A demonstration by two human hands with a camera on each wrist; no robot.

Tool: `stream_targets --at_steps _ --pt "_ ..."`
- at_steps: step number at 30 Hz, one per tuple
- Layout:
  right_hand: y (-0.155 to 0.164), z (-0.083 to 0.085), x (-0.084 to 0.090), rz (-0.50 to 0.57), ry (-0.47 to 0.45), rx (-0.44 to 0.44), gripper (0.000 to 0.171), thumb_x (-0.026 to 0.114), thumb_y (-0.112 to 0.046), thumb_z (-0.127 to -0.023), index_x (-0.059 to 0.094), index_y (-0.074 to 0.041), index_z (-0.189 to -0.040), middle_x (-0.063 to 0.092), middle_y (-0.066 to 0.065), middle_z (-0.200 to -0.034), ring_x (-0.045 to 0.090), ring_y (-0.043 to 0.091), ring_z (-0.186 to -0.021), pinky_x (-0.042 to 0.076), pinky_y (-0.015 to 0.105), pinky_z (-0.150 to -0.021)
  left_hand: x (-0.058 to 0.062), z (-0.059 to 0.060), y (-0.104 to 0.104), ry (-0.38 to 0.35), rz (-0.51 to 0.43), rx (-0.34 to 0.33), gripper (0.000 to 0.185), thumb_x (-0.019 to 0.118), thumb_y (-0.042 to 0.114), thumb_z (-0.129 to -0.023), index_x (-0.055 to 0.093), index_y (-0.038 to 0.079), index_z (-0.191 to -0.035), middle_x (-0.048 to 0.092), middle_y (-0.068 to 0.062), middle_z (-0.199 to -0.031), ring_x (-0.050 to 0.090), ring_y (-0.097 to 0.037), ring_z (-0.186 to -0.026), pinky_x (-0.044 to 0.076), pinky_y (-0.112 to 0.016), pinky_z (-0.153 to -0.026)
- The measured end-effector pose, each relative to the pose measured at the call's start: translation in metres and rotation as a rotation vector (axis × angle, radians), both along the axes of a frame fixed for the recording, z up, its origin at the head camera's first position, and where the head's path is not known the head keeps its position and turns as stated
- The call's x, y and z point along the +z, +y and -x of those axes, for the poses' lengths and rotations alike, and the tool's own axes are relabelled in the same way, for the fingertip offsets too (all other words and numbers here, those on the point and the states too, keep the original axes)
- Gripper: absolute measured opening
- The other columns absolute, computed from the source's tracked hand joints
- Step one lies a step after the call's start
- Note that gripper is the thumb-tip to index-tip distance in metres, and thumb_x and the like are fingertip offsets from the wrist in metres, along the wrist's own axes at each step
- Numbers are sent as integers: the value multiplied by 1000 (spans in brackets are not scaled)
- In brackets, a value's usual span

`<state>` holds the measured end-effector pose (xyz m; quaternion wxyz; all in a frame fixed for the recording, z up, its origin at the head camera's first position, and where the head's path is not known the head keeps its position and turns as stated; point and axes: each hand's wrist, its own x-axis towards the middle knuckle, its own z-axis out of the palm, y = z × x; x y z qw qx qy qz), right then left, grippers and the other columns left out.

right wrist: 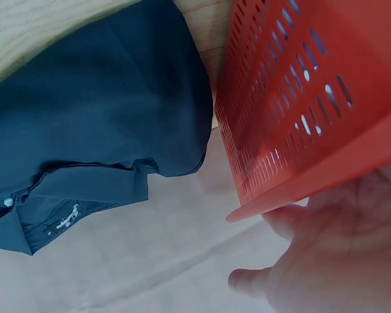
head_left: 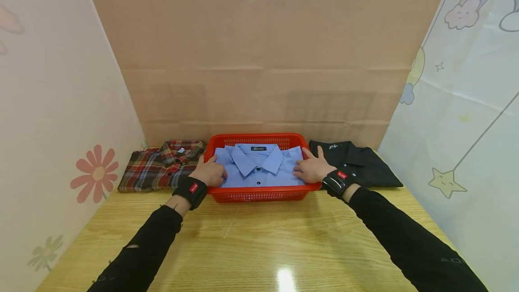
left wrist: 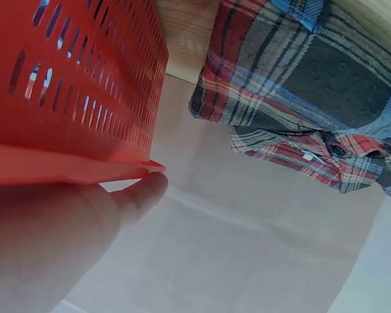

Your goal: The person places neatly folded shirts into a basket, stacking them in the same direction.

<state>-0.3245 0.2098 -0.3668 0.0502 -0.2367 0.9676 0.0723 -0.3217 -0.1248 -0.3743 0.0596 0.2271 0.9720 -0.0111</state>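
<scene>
A red plastic basket (head_left: 259, 195) holds a folded light blue shirt (head_left: 259, 172), its collar facing up toward the back. Over the basket's left rim lies my left hand (head_left: 211, 172), fingers inside at the shirt's edge; in the left wrist view the thumb (left wrist: 143, 199) touches the rim. My right hand (head_left: 312, 166) reaches over the right rim, its fingers on the shirt's right side and the thumb spread away. The fingertips inside the basket are hidden from both wrist views.
Left of the basket lies a folded red and dark plaid shirt (head_left: 152, 170). A folded black shirt (head_left: 365, 166) lies on the right. All rest on a wooden table (head_left: 251, 247); brown paper (head_left: 259, 57) stands close behind, with printed white panels at both sides.
</scene>
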Motion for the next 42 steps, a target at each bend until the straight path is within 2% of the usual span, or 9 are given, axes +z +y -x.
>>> stream_targets --at_steps 5,9,16,21,24,29,32,37,42 --pt "-1 1 3 -44 -42 16 32 49 -35 -91 63 -24 -118 48 3 -133 1 39 -135 -12 69 -90 3 0 -1 -49 -18 16 28 54 11 -82 71 19 -104 64 -3 -110 15 -38 -133 -2 -69 -95" --pt "-1 3 6 -4 -65 7 32 49 -35 -91 64 -22 -116 52 1 -129 2 38 -135 -11 68 -92 2 2 -3 -46 -49 6 28 53 13 -84 70 18 -106 63 -2 -111 19 -36 -132 1 -68 -95" --pt "-2 6 16 126 -58 -36 37 50 -37 -91 59 -20 -123 55 1 -125 15 34 -134 0 67 -96 -5 4 -10 -20 -228 -16 28 52 16 -88 67 17 -111 58 -4 -119 25 -34 -131 9 -68 -95" --pt "-12 2 20 187 -16 -6 41 50 -37 -91 57 -16 -125 53 3 -127 24 34 -131 9 66 -97 -10 4 -18 39 -313 -58 28 52 14 -89 65 14 -113 58 -4 -119 28 -36 -129 14 -67 -94" --pt "-22 -1 23 226 -16 18 44 51 -38 -91 55 -14 -127 53 5 -128 28 34 -130 13 64 -97 -10 3 -22 93 -375 -85 27 52 13 -89 65 12 -113 58 -5 -118 35 -34 -125 22 -62 -95" --pt "-41 -7 28 282 -29 46 46 47 -43 -92 53 -16 -129 51 5 -130 29 33 -129 14 64 -97 -12 0 -27 159 -436 -123 27 52 12 -90 62 7 -115 49 -16 -127 38 -33 -123 31 -52 -97" --pt "-53 -12 35 319 -41 50 46 43 -45 -93 52 -18 -130 49 3 -131 26 31 -131 9 67 -97 -12 -6 -32 156 -469 -111 30 48 6 -90 59 6 -118 39 -22 -134 32 -36 -126 28 -52 -99" --pt "-68 -16 41 378 -73 79 43 43 -44 -93 52 -22 -129 50 0 -130 24 31 -132 8 65 -98 -10 -15 -45 147 -549 -54 46 40 -8 -83 53 6 -126 33 -20 -138 29 -37 -126 27 -52 -100" --pt "-82 -18 37 409 -48 123 41 44 -43 -93 56 -22 -126 52 0 -128 35 27 -126 25 55 -99 -15 -20 -60 146 -604 -6 53 35 -12 -81 48 5 -129 35 -18 -137 34 -35 -124 31 -52 -97"
